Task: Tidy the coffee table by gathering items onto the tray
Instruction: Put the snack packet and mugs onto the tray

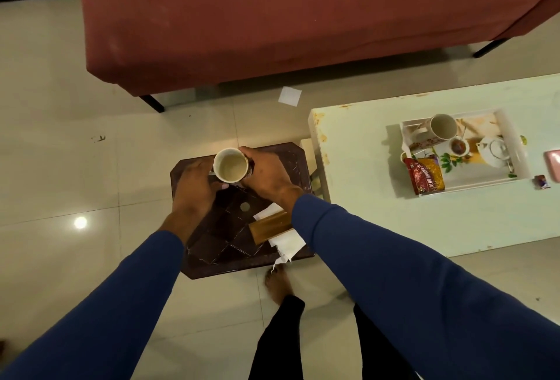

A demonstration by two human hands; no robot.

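- Both hands, left hand (194,179) and right hand (266,173), curl fingers around the upright cream ceramic cup (231,165) above the dark octagonal side table (212,246).
- The white rectangular tray (515,137) lies at three o'clock, nearer the right hand.

Red sofa (303,16), glossy tiled floor (60,167)

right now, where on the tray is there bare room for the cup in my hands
Bare floor shows in the tray's near right corner, between the teapot and the front rim. The left half is crowded: mug, small bowl, snack packet. Both hands hold the cup.
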